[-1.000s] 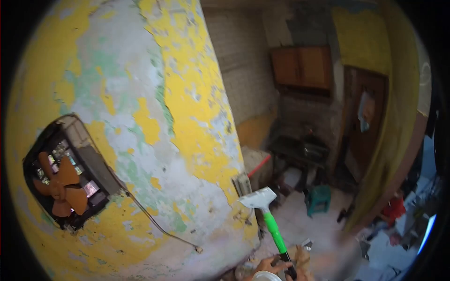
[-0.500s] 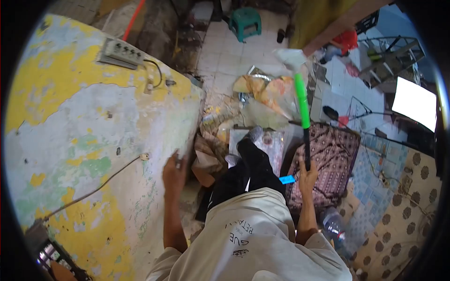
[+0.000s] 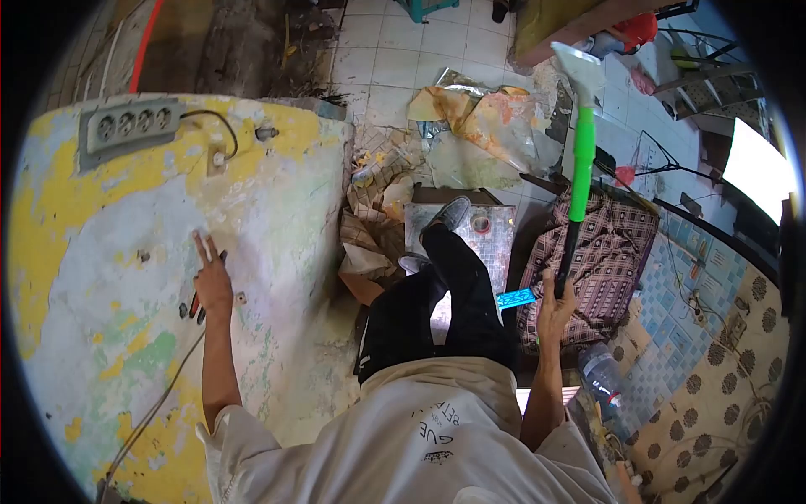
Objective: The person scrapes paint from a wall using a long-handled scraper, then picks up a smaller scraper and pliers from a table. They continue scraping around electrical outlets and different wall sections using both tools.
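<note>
My right hand (image 3: 554, 311) is closed around the black grip of a long-handled scraper (image 3: 582, 164). Its green shaft points up and away, topped by a wide pale blade. My left hand (image 3: 213, 286) is at the wall (image 3: 277, 244), whose yellow, white and green paint is peeling. Two of its fingers stretch toward the surface, while the others curl around a small red-and-black tool (image 3: 198, 306), mostly hidden by the palm. A cable (image 3: 159, 403) runs down the wall just below this hand.
A four-way socket strip (image 3: 133, 128) is fixed high on the wall. Below my feet is a worn platform (image 3: 495, 252) with a roll of tape (image 3: 480, 223). Crumpled sheeting (image 3: 495, 126), a patterned cushion (image 3: 596, 260) and a plastic bottle (image 3: 601, 370) lie around.
My left hand has moved left and up onto the wall, with two fingers now extended. The scraper has shifted right and slightly up in my right hand. The view has turned and tilted down.
</note>
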Demonstrator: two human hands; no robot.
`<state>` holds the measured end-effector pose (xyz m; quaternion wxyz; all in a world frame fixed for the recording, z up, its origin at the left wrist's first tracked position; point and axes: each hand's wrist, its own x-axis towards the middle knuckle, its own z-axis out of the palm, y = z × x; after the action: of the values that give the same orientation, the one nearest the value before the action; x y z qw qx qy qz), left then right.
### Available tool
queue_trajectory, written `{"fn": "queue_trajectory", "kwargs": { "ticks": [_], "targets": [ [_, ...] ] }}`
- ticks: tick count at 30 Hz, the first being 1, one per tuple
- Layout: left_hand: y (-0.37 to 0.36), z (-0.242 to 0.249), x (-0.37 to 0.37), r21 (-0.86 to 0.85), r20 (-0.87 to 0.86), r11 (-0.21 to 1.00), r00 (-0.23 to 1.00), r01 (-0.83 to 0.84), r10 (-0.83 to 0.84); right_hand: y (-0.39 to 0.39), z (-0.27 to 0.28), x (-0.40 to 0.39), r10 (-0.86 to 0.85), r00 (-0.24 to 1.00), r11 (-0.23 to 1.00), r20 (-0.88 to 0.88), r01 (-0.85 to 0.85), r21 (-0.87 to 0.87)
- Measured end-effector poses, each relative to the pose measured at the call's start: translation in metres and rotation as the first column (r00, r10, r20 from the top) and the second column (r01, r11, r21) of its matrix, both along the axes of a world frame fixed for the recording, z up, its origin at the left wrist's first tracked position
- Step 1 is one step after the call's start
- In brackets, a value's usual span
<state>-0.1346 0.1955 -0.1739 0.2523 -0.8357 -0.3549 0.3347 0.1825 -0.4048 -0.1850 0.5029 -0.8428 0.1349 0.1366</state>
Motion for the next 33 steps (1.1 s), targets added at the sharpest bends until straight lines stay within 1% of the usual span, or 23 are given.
{"fn": "queue_trajectory", "kwargs": {
  "ticks": [1, 3, 5, 7, 8, 9, 11, 12, 13, 14, 15, 17, 18, 19, 21, 22, 23, 25, 28, 29, 31, 32, 33],
  "targets": [
    [0.005, -0.001, -0.008, 0.036, -0.006, 0.999, 1.000, 0.008, -0.008, -0.005, -0.007, -0.001, -0.008, 1.000, 1.000, -0.005, 0.008, -0.004],
    [0.007, 0.002, -0.009, 0.042, -0.042, 0.999, 0.999, 0.004, -0.002, -0.010, -0.026, 0.003, 0.077, 0.995, 0.992, -0.063, -0.083, -0.099],
    [0.002, 0.006, -0.006, 0.100, -0.125, 0.993, 0.991, 0.056, -0.043, -0.002, -0.040, 0.005, 0.049, 0.994, 0.994, -0.093, -0.058, -0.092],
    [0.002, 0.000, -0.011, 0.093, -0.132, 0.991, 0.988, 0.099, -0.086, -0.003, -0.055, 0.008, 0.101, 0.995, 0.990, -0.012, -0.101, -0.097],
    [0.003, -0.003, -0.011, 0.098, -0.119, 0.992, 0.991, 0.078, -0.066, -0.004, -0.058, 0.011, 0.079, 0.992, 0.990, -0.099, -0.090, -0.113],
    [0.004, -0.006, -0.012, 0.106, -0.103, 0.993, 0.994, 0.059, -0.048, -0.002, -0.061, 0.017, 0.106, 0.988, 0.980, -0.116, -0.123, -0.154],
    [0.004, -0.015, -0.011, 0.113, -0.089, 0.988, 0.991, 0.105, -0.095, -0.009, -0.083, 0.026, 0.083, 0.990, 0.988, -0.118, -0.097, -0.121],
    [0.002, -0.017, -0.007, 0.132, -0.105, 0.987, 0.992, 0.090, -0.076, -0.009, -0.089, 0.034, 0.067, 0.991, 0.989, -0.117, -0.081, -0.124],
    [0.001, -0.016, -0.008, 0.152, -0.126, 0.986, 0.990, 0.073, -0.054, -0.009, -0.091, 0.041, 0.046, 0.994, 0.989, -0.100, -0.060, -0.135],
    [0.004, -0.020, -0.014, 0.146, -0.159, 0.981, 0.982, 0.128, -0.105, -0.009, -0.097, 0.047, 0.028, 0.996, 0.989, -0.081, -0.039, -0.143],
    [0.005, -0.023, -0.015, 0.152, -0.162, 0.979, 0.980, 0.138, -0.113, -0.017, -0.110, 0.050, 0.002, 0.997, 0.988, -0.079, -0.014, -0.152],
    [0.004, -0.026, -0.017, 0.193, -0.167, 0.969, 0.979, 0.152, -0.121, -0.027, -0.134, 0.057, 0.012, 1.000, 0.982, 0.002, -0.012, -0.188],
    [0.002, -0.027, -0.017, 0.205, -0.173, 0.966, 0.977, 0.158, -0.123, -0.034, -0.142, 0.062, 0.028, 0.999, 0.967, -0.025, -0.034, -0.252],
    [0.001, -0.027, -0.016, 0.210, -0.189, 0.968, 0.977, 0.135, -0.095, -0.036, -0.151, 0.068, 0.046, 0.998, 0.959, 0.030, -0.036, -0.280],
    [0.000, -0.032, -0.010, 0.231, -0.197, 0.965, 0.977, 0.124, -0.079, -0.042, -0.170, 0.078, 0.019, 0.999, 0.957, 0.051, -0.003, -0.289],
    [0.000, -0.033, -0.010, 0.239, -0.199, 0.964, 0.978, 0.113, -0.066, -0.045, -0.180, 0.085, 0.036, 0.996, 0.943, 0.087, -0.005, -0.334],
    [0.000, -0.034, -0.011, 0.244, -0.204, 0.964, 0.977, 0.107, -0.057, -0.052, -0.197, 0.089, 0.042, 0.986, 0.945, 0.162, 0.013, -0.326],
    [0.000, -0.039, -0.011, 0.257, -0.188, 0.960, 0.980, 0.112, -0.064, -0.045, -0.192, 0.107, -0.015, 0.998, 0.952, 0.064, 0.034, -0.305],
    [0.006, -0.048, -0.021, 0.310, -0.164, 0.949, 0.987, 0.057, -0.006, -0.062, -0.232, 0.127, -0.006, 0.981, 0.954, 0.196, 0.064, -0.292],
    [0.008, -0.053, -0.026, 0.318, -0.154, 0.946, 0.988, 0.063, -0.014, -0.064, -0.234, 0.135, 0.044, 0.974, 0.928, 0.224, 0.043, -0.371],
    [0.011, -0.055, -0.028, 0.337, -0.129, 0.940, 0.992, 0.055, -0.012, -0.078, -0.248, 0.148, 0.037, 0.970, 0.939, 0.241, 0.050, -0.342],
    [-0.004, -0.053, 0.007, 0.356, -0.128, 0.931, 0.982, -0.083, 0.137, -0.088, -0.255, 0.156, 0.053, 0.962, 0.944, 0.269, 0.039, -0.328],
    [0.002, -0.062, 0.018, 0.367, -0.112, 0.927, 0.986, -0.072, 0.121, -0.097, -0.261, 0.162, 0.068, 0.952, 0.948, 0.299, 0.032, -0.317]
  ]
}}
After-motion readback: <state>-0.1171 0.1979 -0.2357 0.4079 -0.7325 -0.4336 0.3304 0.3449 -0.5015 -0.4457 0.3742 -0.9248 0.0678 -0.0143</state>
